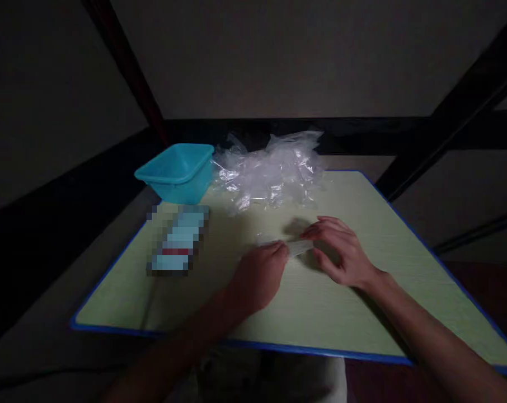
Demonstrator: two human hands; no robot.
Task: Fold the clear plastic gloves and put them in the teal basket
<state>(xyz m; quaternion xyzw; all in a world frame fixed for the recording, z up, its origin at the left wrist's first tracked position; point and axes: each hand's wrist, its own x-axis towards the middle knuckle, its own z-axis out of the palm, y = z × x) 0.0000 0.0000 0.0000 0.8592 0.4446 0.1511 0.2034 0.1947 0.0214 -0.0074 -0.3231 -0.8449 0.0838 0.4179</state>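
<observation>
Both my hands rest on a pale green table (362, 313) with a blue edge. My left hand (259, 277) is closed, its fingertips pinching one end of a small clear plastic bag (299, 247) that lies flat on the table. My right hand (341, 252) has its fingers curved over the bag's other end, touching it. The bag is partly hidden by both hands.
A teal plastic tub (178, 170) stands at the table's back left. Beside it lies a crumpled heap of clear plastic bags (270, 170). A blurred-out pale blue packet (178, 239) lies at the left. Dark beams and a wall stand behind.
</observation>
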